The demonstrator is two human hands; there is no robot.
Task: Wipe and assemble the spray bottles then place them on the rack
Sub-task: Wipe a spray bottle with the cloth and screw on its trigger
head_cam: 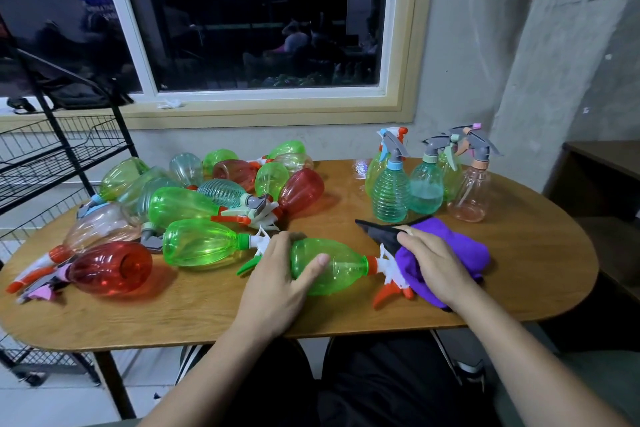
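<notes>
Left hand (280, 274) wraps the translucent green plastic spray bottle (341, 269) lying on the wooden surface (207, 315), probably steadying it; right hand (433, 260) rests loose-fingered on purple cloth (467, 250) beside its nozzle, for wiping.

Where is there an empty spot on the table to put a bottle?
Bare table runs along the near edge, from the red bottle to the left hand. Also the right end past the purple cloth, and the gap between the standing bottles and the lying pile, which crowds the left.
</notes>
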